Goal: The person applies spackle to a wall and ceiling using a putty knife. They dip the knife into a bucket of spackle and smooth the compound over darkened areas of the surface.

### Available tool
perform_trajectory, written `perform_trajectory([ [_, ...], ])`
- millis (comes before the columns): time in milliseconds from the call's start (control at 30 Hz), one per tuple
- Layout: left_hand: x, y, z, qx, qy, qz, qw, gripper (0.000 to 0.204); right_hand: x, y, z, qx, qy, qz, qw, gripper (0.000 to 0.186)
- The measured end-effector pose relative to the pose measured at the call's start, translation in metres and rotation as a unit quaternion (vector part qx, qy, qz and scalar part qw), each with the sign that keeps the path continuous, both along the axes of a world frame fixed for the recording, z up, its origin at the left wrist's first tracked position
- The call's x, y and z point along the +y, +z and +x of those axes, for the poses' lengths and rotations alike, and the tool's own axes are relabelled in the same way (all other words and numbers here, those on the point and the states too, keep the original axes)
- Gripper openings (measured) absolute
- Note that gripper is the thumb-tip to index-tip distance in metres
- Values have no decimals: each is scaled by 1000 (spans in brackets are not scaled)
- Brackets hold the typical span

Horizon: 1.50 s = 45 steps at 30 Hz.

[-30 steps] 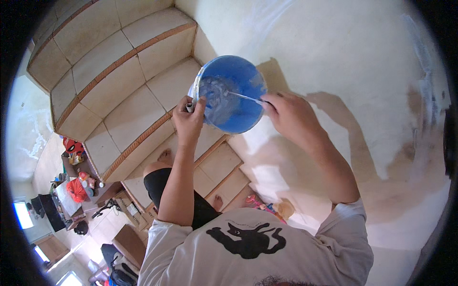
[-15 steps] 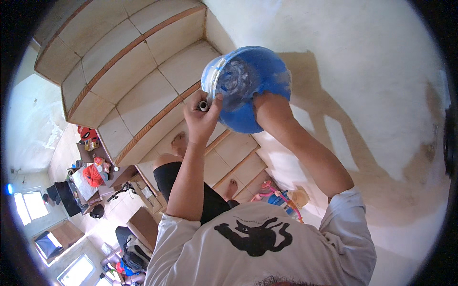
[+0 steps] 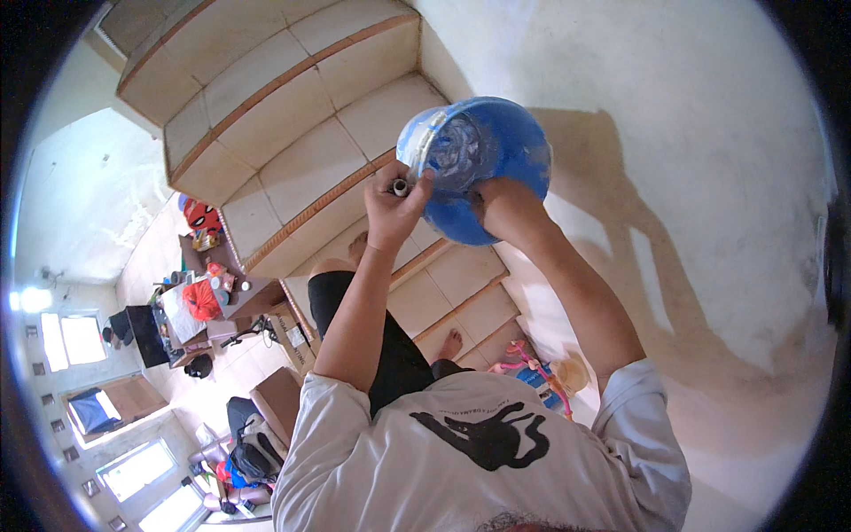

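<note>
A blue bucket (image 3: pixel 512 142), smeared white along its rim and outside, is tilted toward me with a swirled grey-blue mixture (image 3: pixel 455 149) inside. My left hand (image 3: pixel 392 206) is closed on the bucket's left rim, with a short hollow tube end (image 3: pixel 401 188) poking out between its fingers. My right hand (image 3: pixel 501 204) reaches down into the bucket at the lower right; its fingers, and anything they hold, are hidden.
Tiled stairs (image 3: pixel 297 160) rise on the left beside a plastered wall (image 3: pixel 683 115) on the right. My bare foot (image 3: pixel 450 346) is on a step, near a pink and blue toy (image 3: pixel 542 383). A cluttered room with a table, boxes and bags (image 3: pixel 253 457) lies down to the left.
My right hand has moved from the rim down inside the bucket, and the thin stick it held is no longer visible. The bucket and my left hand have shifted rightward in the view.
</note>
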State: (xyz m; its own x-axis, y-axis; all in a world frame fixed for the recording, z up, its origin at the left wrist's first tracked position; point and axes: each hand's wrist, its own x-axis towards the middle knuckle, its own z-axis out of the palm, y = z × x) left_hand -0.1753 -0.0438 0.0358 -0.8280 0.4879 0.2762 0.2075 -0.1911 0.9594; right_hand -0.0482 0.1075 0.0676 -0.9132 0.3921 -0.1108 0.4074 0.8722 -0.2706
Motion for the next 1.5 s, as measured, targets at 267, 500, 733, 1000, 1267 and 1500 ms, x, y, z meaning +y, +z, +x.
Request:
perform_trajectory([
  [267, -11, 41, 20, 128, 6, -88, 988, 29, 10, 26, 21, 92, -13, -141, 986, 27],
  [500, 11, 31, -10, 50, 4, -43, 998, 30, 27, 44, 53, 114, -206, -444, 865, 33],
  [733, 23, 19, -82, -125, -10, -69, 990, 28, 28, 18, 46, 264, -232, -643, 680, 26],
  [1000, 44, -47, -197, -220, -10, -34, 975, 51, 32, 36, 2, 429, -183, -658, 591, 30],
  [1267, 48, -79, -264, -236, 17, 13, 971, 24, 34, 230, 1, 647, -145, -289, 690, 31],
  [1500, 26, -130, -321, -232, 1, 76, 970, 24, 72, 373, -43, 652, -185, 239, 695, 39],
])
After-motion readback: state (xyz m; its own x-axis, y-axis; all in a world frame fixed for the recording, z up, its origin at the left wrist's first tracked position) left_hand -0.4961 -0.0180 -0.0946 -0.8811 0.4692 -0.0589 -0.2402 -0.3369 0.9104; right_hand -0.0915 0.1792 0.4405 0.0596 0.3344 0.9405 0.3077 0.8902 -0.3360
